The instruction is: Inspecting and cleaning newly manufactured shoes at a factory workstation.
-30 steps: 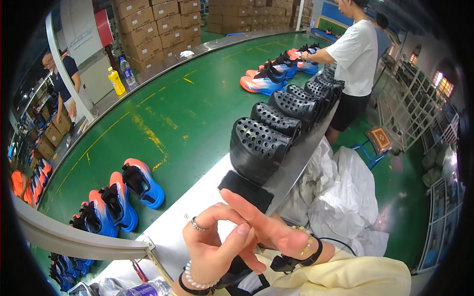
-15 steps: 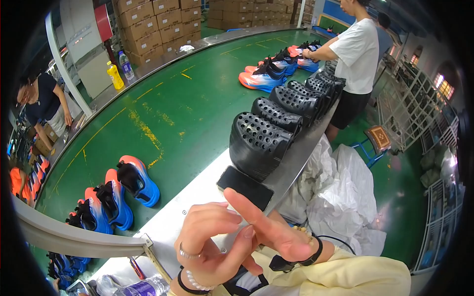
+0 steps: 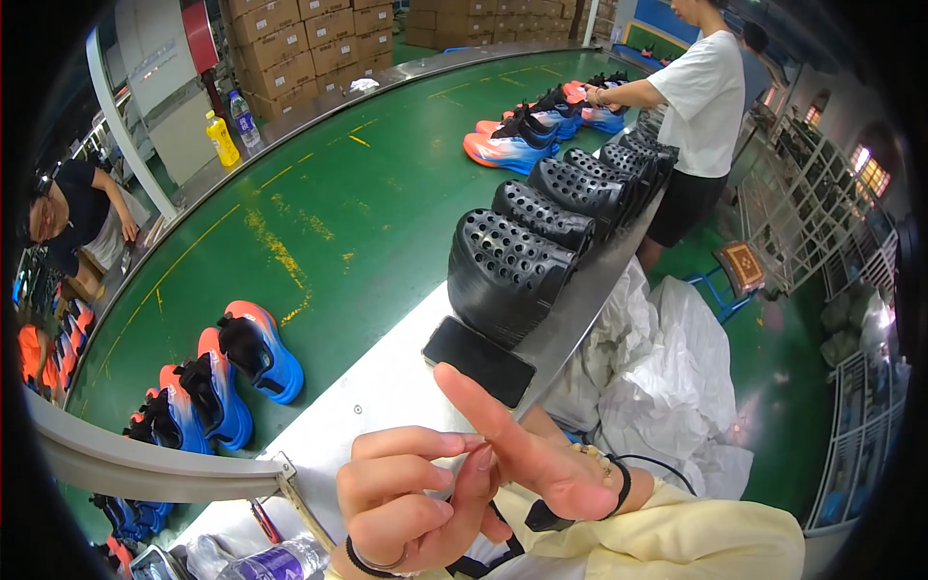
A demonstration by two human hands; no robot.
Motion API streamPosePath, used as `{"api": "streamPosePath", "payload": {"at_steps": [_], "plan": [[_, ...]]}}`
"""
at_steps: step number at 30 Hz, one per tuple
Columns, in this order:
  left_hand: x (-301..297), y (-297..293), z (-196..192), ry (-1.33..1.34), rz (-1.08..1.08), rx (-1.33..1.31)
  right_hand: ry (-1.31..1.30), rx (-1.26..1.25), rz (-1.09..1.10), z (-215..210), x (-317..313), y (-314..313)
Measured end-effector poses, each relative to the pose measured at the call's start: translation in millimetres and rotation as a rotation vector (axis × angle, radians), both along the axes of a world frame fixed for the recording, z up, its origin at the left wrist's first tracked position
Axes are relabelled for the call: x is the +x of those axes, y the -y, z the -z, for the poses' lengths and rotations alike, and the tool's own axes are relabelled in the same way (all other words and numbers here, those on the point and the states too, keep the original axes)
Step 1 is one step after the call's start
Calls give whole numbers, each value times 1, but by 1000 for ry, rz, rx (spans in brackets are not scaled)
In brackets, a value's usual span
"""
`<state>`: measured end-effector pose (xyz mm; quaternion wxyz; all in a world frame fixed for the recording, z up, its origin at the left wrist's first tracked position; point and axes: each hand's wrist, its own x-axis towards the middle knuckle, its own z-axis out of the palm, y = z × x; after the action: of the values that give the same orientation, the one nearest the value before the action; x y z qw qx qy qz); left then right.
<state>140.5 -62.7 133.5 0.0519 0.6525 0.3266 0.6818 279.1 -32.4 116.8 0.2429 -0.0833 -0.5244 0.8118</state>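
Note:
My left hand (image 3: 411,498) is closed, with thumb and forefinger pinched together against the inner side of my right hand. Whatever lies between those fingertips is too small to make out. On my right hand (image 3: 541,464), the forefinger points up and away, while the other fingers are partly hidden behind my left hand. Dark bands circle both wrists. Just beyond the raised fingertip, a black phone (image 3: 479,360) rests on the white and metal table edge. Behind it begins a row of black perforated clogs (image 3: 512,266).
Blue and orange sports shoes (image 3: 261,353) stand on the green conveyor belt (image 3: 377,232), with more (image 3: 512,145) farther off. A co-worker in a white shirt (image 3: 710,106) handles shoes there. White plastic sacks (image 3: 667,367) lie at right; a curved grey bar (image 3: 164,459) crosses lower left.
My left fingers have come together into a tighter pinch at my right hand. The near shoes and belt marks have moved slightly left. The person at far left has shifted posture.

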Motion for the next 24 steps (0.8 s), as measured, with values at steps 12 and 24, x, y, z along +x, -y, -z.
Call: {"api": "streamPosePath", "payload": {"at_steps": [12, 24], "plan": [[-5, -4, 17, -33, 35, -173, 162, 138, 23, 9, 10, -12], [-2, -5, 21, 50, 55, -126, 10, -36, 79, 8, -1, -3]]}}
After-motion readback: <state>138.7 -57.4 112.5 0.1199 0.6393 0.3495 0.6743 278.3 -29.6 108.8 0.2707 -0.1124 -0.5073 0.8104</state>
